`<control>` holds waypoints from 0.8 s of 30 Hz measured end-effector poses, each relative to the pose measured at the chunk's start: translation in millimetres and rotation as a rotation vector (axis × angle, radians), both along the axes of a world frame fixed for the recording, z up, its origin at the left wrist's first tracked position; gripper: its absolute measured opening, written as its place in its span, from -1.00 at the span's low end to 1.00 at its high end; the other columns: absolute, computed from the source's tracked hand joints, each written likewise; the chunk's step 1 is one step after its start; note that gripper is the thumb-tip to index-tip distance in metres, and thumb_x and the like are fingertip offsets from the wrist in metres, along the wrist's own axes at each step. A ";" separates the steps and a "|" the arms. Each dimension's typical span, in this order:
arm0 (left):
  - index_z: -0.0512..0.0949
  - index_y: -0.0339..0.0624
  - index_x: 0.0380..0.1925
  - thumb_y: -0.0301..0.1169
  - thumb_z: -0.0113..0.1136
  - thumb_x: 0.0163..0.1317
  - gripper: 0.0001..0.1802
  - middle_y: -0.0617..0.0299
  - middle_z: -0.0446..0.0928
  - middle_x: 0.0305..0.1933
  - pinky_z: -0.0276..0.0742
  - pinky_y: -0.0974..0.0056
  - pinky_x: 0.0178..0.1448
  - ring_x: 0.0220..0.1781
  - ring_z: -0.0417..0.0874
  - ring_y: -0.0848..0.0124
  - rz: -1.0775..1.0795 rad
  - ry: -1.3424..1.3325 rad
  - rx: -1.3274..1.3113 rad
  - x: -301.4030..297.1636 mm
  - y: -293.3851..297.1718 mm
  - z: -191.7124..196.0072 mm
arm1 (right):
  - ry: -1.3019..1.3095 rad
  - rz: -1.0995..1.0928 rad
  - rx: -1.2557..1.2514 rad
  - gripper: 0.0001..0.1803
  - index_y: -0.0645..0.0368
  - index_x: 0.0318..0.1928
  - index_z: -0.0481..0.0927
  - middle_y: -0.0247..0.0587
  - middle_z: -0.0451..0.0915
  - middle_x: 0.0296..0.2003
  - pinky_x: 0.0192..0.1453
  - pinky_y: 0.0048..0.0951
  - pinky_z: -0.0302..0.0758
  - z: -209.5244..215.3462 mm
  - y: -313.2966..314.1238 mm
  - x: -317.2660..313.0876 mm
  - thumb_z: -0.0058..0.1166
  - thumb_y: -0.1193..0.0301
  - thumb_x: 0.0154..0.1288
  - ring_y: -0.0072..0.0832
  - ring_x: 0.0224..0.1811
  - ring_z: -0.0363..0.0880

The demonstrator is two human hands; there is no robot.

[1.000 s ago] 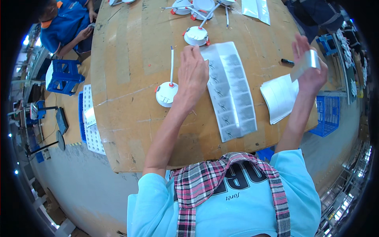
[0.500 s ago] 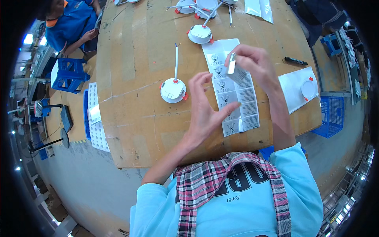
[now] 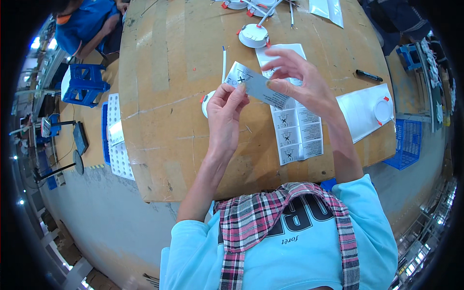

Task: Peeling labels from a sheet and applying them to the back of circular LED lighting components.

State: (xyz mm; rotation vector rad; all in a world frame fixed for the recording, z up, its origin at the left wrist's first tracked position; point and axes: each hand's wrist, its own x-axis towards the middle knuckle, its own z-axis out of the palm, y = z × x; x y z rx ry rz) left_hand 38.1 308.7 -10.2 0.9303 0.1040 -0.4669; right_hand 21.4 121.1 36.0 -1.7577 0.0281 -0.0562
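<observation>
A silver-grey printed label (image 3: 261, 90) is held up over the table, tilted. My left hand (image 3: 224, 113) is closed on its left end, pinching it between thumb and fingers. At the label's other end is my right hand (image 3: 302, 79), its fingers spread and its thumb tip against or just over the label's edge. Beneath my right hand lies a creased sheet of similar labels (image 3: 302, 137). A round white downlight (image 3: 205, 104) with a white cable is mostly hidden behind my left hand. Another white downlight (image 3: 253, 36) with red clips stands beyond the sheet.
Several more downlights (image 3: 263, 5) lie at the far edge near a white plastic bag (image 3: 326, 10). On the right are a black marker (image 3: 369, 75) and a white bag (image 3: 360, 113) with a downlight on it. A person in blue (image 3: 87, 26) sits far left.
My left hand has moved up and left and taken hold of the label's end. The label has turned flatter, and my right hand's fingers have spread. The view has shifted slightly.
</observation>
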 end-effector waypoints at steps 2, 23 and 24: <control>0.49 -0.14 -0.38 -0.44 0.25 0.28 -0.89 0.35 0.53 -0.35 0.47 0.39 -0.06 -0.29 0.52 0.57 0.067 0.002 -0.001 -1.5 -1.5 -0.8 | 0.049 0.071 -0.043 -0.73 0.28 -0.20 0.64 -0.26 0.65 -0.32 -0.09 -0.47 0.50 -2.4 -5.0 -1.0 0.22 0.31 0.23 -0.52 -0.23 0.59; 0.51 -0.25 -0.11 -0.40 0.21 0.32 -0.78 0.22 0.61 -0.28 0.50 0.40 -0.14 -0.24 0.62 0.46 0.137 -0.298 0.304 -9.0 9.8 0.9 | 0.181 0.088 -0.064 -0.79 0.29 -0.25 0.64 -0.32 0.61 -0.42 -0.32 -0.58 0.44 -12.4 4.8 8.3 0.20 0.36 0.25 -0.64 -0.39 0.53; 0.51 -0.25 -0.11 -0.40 0.21 0.32 -0.78 0.22 0.61 -0.28 0.50 0.40 -0.14 -0.24 0.62 0.46 0.139 -0.281 0.320 -9.5 14.3 1.2 | 0.147 0.060 -0.078 -0.80 0.30 -0.28 0.64 -0.33 0.60 -0.45 -0.36 -0.61 0.42 -11.3 3.7 9.8 0.20 0.38 0.24 -0.66 -0.41 0.52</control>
